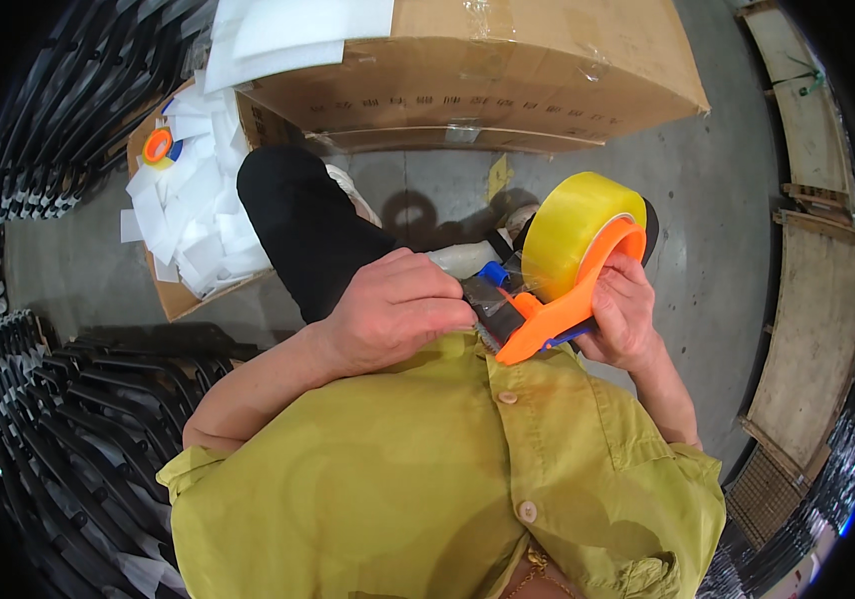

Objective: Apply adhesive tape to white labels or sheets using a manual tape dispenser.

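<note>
My right hand point(625, 311) grips an orange tape dispenser point(572, 304) in front of my chest. A thick roll of yellowish clear packing tape point(569, 235) sits on it, with blue parts point(493, 274) at its front and underside. My left hand point(397, 304) is closed at the dispenser's dark front end, its thumb and fingers pinching by the cutting edge where the tape comes off. The tape end between those fingertips is mostly hidden. Both hands hover just above my shirt front.
A large brown cardboard box point(507, 80) stands ahead with white foam sheets point(297, 30) on top. An open carton of white foam pieces point(198, 190), with another orange tape dispenser point(158, 147) on it, is at left. Black metal frames point(78, 419) are stacked left; wooden pallets point(812, 329) line the right.
</note>
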### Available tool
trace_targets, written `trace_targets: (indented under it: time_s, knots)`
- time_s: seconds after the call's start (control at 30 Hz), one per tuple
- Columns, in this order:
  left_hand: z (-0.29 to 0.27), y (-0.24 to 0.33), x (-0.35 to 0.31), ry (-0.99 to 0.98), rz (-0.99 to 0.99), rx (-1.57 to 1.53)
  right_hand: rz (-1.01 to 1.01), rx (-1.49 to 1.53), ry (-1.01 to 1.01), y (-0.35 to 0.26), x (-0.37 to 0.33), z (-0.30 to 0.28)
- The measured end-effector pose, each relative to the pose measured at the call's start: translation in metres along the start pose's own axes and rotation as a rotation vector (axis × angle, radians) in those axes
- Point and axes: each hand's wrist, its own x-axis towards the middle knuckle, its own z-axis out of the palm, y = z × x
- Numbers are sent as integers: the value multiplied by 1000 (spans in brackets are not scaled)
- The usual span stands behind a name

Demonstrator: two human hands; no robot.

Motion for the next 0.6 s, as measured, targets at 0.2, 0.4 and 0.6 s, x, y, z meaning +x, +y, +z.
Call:
trace_targets:
  time_s: [0.2, 0.4, 0.6]
  knots:
    - [2, 2, 1, 15, 97, 79, 2, 22, 7, -3, -2, 2]
    - [1, 2, 2, -13, 64, 88, -5, 32, -9, -1, -2, 2]
    - [-19, 6, 7, -8, -254, -262, 120, 93, 13, 4, -11, 2]
